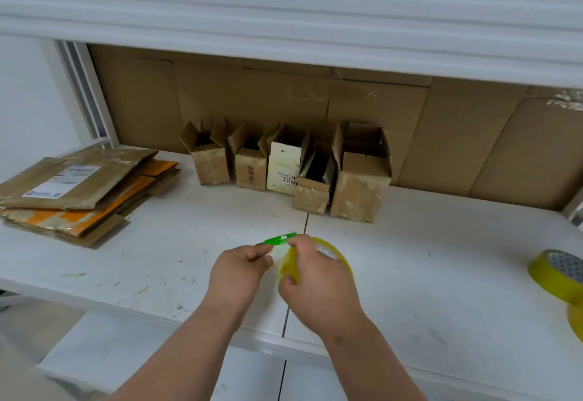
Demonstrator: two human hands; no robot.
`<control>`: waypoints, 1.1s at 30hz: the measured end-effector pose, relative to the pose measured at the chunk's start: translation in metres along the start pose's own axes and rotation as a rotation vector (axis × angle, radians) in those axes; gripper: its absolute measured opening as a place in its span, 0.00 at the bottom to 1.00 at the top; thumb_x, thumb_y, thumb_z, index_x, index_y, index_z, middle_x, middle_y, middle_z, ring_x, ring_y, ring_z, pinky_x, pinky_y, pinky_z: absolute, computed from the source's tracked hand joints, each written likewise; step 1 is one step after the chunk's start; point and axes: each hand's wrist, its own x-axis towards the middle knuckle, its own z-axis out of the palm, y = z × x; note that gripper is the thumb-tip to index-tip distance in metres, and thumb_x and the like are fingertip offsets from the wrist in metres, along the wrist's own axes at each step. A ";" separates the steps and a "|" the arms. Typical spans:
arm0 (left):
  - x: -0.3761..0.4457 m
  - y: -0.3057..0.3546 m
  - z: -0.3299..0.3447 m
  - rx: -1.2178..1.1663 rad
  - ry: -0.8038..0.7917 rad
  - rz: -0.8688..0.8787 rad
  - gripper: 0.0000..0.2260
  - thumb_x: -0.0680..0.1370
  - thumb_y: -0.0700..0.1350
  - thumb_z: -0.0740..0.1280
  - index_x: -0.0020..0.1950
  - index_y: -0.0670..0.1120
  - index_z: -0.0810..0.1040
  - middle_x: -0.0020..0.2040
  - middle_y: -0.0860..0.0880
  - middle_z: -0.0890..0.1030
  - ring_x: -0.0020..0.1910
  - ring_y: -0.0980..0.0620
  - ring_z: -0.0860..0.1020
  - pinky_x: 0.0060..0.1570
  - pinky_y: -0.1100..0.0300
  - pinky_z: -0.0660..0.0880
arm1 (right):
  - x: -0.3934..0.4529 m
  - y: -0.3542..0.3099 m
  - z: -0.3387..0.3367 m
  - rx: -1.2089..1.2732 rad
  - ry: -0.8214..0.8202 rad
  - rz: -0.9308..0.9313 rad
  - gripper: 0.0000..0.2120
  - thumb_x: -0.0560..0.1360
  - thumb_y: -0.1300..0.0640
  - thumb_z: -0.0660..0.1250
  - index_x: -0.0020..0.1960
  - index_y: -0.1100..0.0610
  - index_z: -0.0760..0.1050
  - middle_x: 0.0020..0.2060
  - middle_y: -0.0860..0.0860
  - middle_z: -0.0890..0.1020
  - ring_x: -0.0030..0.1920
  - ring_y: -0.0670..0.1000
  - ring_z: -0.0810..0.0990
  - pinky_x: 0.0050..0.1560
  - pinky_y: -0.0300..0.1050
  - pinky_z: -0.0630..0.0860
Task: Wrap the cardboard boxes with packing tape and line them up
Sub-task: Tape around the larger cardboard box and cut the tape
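Observation:
Several small cardboard boxes point(287, 165) stand in a row at the back of the white table point(441, 258), their top flaps open; one point(284, 164) is white with print. Over the table's middle my right hand point(318, 287) grips a roll of yellowish clear packing tape point(331, 252). My left hand point(241, 274) pinches the tape's loose end beside a green plastic cutter point(279, 239) that sticks out above both hands. Both hands are well in front of the boxes and touch none of them.
A stack of flattened cardboard and brown mailers point(79, 189) lies at the left. Two more yellow tape rolls point(558, 274) sit at the right edge. Flat cardboard sheets point(457, 135) line the back wall. A white shelf point(284, 22) overhangs the table.

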 end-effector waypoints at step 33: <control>0.134 -0.027 -0.326 0.978 0.313 0.175 0.23 0.80 0.53 0.62 0.75 0.58 0.65 0.75 0.51 0.66 0.75 0.45 0.61 0.76 0.46 0.54 | 0.126 -0.231 0.177 -0.181 -0.177 -0.066 0.26 0.81 0.44 0.57 0.77 0.45 0.59 0.80 0.46 0.49 0.80 0.49 0.42 0.75 0.59 0.41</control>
